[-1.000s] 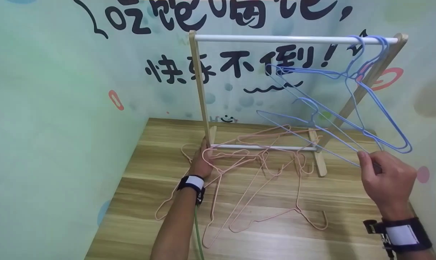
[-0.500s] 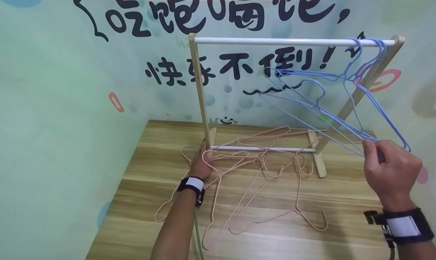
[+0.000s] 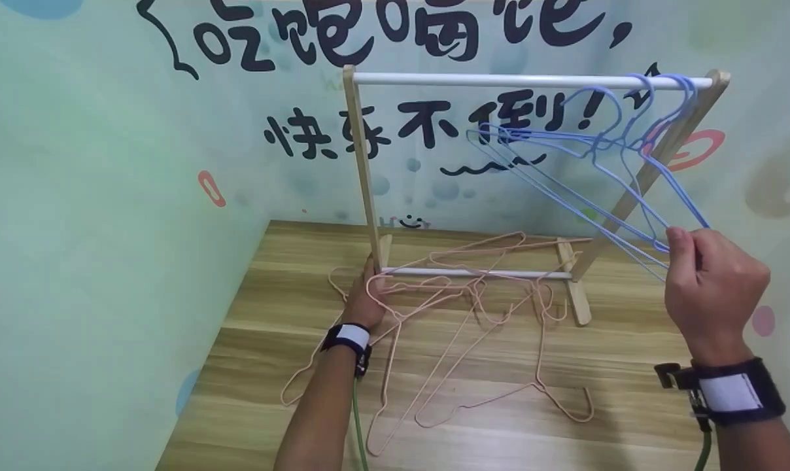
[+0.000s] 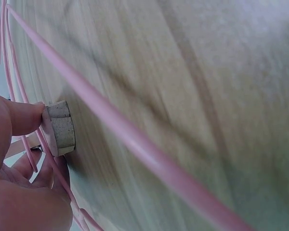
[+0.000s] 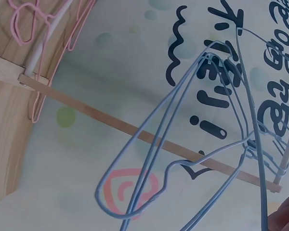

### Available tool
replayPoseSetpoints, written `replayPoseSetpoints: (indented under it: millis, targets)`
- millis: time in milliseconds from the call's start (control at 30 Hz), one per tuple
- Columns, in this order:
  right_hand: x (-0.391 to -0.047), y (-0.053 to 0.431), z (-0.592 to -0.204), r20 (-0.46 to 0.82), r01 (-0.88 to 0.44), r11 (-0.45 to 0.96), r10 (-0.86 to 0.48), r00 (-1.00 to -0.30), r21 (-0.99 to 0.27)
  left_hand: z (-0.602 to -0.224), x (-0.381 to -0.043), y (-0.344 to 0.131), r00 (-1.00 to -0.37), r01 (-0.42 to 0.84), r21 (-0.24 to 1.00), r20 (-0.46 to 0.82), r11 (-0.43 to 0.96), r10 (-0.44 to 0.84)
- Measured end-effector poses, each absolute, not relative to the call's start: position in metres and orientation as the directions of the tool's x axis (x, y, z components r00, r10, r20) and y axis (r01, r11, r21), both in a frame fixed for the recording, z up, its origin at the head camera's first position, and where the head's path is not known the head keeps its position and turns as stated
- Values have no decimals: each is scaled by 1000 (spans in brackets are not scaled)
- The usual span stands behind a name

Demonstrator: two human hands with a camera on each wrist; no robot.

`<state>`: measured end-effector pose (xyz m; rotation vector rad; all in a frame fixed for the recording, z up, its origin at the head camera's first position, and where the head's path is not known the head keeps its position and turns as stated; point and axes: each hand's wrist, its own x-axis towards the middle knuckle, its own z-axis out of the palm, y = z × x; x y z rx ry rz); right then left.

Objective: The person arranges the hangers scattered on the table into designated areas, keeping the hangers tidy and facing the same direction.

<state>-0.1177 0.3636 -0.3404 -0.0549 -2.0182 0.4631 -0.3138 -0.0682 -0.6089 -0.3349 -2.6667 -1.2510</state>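
My right hand [image 3: 715,288] grips the lower right corner of a blue wire hanger [image 3: 619,118], raised so its hook overlaps the white top rail [image 3: 467,80] in the head view. To its right, other blue hangers [image 3: 679,180] hang from the rail by the rack's right post. At lower left, my left hand [image 3: 367,297] holds the base of the small wood-and-white rack [image 3: 362,163]. The left wrist view shows thumb and fingers around the end of its wooden foot [image 4: 62,127], with pink hanger wire crossing them. Only fingertips of the right hand show in the right wrist view.
Several pink hangers [image 3: 542,340] lie tangled on the wood-grain surface [image 3: 251,405] around the rack's lower bar [image 3: 428,271]. A printed wall [image 3: 107,229] stands behind and to the left. A green cable [image 3: 358,418] runs from my left wristband.
My right hand has risen with the blue hanger, bringing its hook from well below the top rail up to the rail's height. My left hand stays at the rack's base.
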Motion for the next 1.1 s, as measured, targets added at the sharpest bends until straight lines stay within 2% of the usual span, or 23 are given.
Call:
replayPoseSetpoints:
  millis: [200, 400, 633, 1100]
  targets:
    - [-124, 363, -329, 847, -136, 926, 255, -467, -353, -610, -316, -69, -948, 306, 722, 293, 621, 127]
    - [-128, 361, -321, 826, -114, 915, 288, -485, -387, -607, -315, -69, -943, 315, 715, 307, 625, 125]
    - [-132, 360, -319, 786, -78, 897, 336, -519, -435, -599, -309, -68, -942, 322, 718, 308, 617, 133]
    - [-140, 355, -326, 727, -58, 878, 354, -589, -475, -609, -312, -68, -934, 343, 724, 333, 598, 132]
